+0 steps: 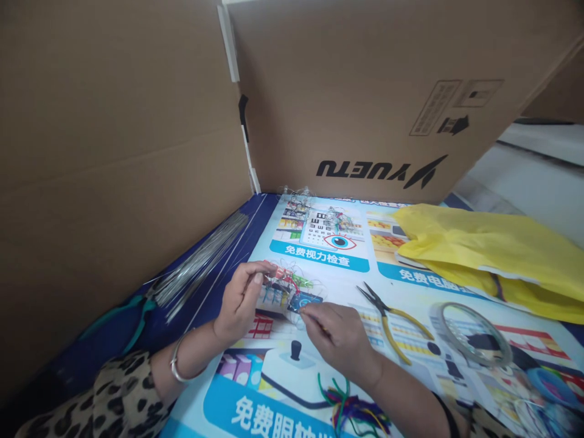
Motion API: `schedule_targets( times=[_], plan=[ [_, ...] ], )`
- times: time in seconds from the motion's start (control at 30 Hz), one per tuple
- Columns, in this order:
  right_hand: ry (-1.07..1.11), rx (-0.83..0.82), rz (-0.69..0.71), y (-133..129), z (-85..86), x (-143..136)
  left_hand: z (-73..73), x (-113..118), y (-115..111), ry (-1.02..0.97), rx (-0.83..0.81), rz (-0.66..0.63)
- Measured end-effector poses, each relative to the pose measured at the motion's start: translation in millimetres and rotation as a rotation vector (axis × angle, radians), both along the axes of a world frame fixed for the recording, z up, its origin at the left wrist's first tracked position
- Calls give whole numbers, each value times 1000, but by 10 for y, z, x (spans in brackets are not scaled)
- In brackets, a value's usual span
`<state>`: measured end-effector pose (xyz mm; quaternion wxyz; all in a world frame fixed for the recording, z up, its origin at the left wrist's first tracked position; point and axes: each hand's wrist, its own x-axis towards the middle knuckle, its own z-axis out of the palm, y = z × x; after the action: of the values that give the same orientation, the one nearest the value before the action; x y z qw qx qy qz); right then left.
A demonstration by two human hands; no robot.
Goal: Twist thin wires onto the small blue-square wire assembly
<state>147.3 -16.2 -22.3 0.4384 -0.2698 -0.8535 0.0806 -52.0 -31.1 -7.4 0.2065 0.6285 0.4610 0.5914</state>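
My left hand [241, 297] pinches a fine wire piece [292, 283] with a red strand in it, thumb and forefinger closed. Its exact shape blurs into the printed tabletop sheet. Just to the right, my right hand [340, 337] is closed, with thumb and forefinger together at the wire's lower end. Pliers with yellow handles [387, 319] lie partly open to the right of my hands. A bundle of coloured threads [353, 410] rests below my right wrist.
A bundle of straight silver wires [205, 258] and teal-handled pliers [137, 322] lie at the left. Wire tangles [340, 220] sit at the back. A yellow bag [493, 255] and a tape roll [477, 334] are at the right. Cardboard walls [365, 79] stand behind and left.
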Motion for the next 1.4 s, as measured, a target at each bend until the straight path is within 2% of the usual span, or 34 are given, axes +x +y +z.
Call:
schedule_targets(
  times=[0.23, 0.43, 0.77, 1.4],
  plan=[
    [63, -54, -51, 10, 0, 2, 7, -6, 20, 8, -52, 28],
    [108, -197, -99, 17, 43, -3, -30, -18, 59, -76, -122, 25],
    [157, -437, -146, 18, 48, 7, -33, -37, 88, -52, -149, -7],
    [139, -543, -155, 18, 26, 21, -28, -41, 113, 41, -177, 11]
  ],
)
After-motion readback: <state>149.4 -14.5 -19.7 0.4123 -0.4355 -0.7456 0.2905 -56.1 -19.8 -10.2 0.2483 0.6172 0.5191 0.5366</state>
